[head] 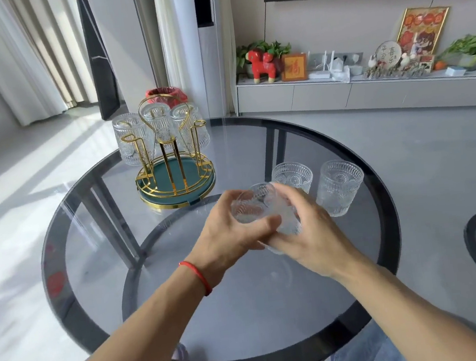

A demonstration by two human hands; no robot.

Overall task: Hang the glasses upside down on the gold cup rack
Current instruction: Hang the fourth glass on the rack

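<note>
Holding one glass [264, 210] tilted, both hands clamped: left [230, 228], right [305, 232]. Advise inverting fully, then lowering over a free peg, rack [173, 158] at 11 o'clock.

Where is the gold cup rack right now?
The gold cup rack stands on the far left of the round glass table, beyond both hands, with three glasses hanging on it.
</note>
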